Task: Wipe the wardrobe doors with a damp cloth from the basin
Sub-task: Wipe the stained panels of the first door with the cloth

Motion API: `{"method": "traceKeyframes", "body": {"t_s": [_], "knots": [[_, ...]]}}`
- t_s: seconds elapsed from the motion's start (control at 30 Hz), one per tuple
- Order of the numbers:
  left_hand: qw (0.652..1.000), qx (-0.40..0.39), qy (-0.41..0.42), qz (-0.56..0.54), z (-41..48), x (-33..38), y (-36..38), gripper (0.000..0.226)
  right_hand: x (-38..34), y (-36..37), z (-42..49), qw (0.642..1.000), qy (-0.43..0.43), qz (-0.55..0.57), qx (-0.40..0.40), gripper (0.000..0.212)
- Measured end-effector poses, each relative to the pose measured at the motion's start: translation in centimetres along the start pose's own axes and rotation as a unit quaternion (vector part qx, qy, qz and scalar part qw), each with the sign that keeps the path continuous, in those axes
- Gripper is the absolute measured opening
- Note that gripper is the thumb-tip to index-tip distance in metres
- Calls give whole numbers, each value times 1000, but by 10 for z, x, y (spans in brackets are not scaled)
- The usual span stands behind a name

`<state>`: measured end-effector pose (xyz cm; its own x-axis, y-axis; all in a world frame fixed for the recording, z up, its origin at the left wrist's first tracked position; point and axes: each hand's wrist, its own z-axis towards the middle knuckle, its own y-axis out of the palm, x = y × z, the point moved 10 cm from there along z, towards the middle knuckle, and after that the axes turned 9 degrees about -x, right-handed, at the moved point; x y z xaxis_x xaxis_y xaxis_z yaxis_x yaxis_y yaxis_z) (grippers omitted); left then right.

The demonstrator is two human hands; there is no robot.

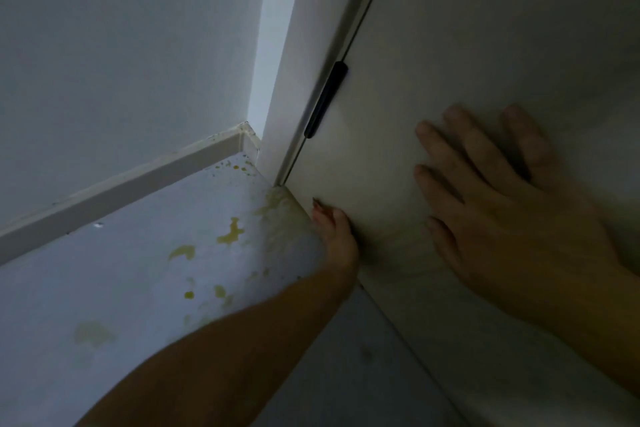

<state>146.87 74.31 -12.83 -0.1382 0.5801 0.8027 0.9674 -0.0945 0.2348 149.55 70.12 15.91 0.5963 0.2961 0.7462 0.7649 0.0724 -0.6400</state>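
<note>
White, matt panel: the wardrobe door (433,45), filling the right half of the view, long axis running from the near right corner up and away to the far top, bottom edge slanting down to the near right. Dark slim handle (326,100) on the door's left edge, lying along that same axis, just beside the seam with the neighbouring panel (294,55).

Right hand (498,215) pressed flat on the door face, fingers (446,156) spread and apart, pointing up and left toward the handle; holding nothing. Left hand (334,236) at the door's lower left corner, thumb side against the edge, fingertips hidden behind or under the panel; gripping the edge or merely resting there, cannot tell. Forearm crossing from the near left.

No cloth and no basin in view; neither hand visibly carrying one. Wiping therefore judged not under way here, more likely steadying or swinging the door.

Key relation: door face directly under the right palm, so that hand nearer for any stroke along the long axis; handle up and left of it, between the two hands.

Further out: pale floor (121,288) to the left, blotched with yellowish stains (231,231), skirting board (121,187) and grey wall (121,45) beyond. Dim and slightly blurred throughout.
</note>
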Motion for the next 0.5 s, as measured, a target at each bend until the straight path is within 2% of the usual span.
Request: {"method": "traceKeyframes", "body": {"t_s": [0.07, 0.17, 0.27, 0.33, 0.4, 0.5], "knots": [[999, 27, -2, 30, 13, 7, -11, 55, 3, 1, -2, 1000, 4, -4, 13, 61], [996, 11, -10, 82, -9, -2, 9, 56, -9, 9, 3, 999, -4, 11, 42, 57], [1000, -12, 1, 7, -53, -15, 44, 58, -14, 17, 11, 982, 28, 164, 89, 54], [998, -64, 4, -19, -72, -14, 64, 62, -9, 13, 9, 977, 42, 179, 107, 55], [994, -87, 57, -36, -82, 7, 74, 65, 0, 5, -7, 978, 27, 170, 115, 55], [973, -91, 210, -17, -102, 71, 79, 71, 18, -10, -47, 993, 17, 70, 92, 48]]}}
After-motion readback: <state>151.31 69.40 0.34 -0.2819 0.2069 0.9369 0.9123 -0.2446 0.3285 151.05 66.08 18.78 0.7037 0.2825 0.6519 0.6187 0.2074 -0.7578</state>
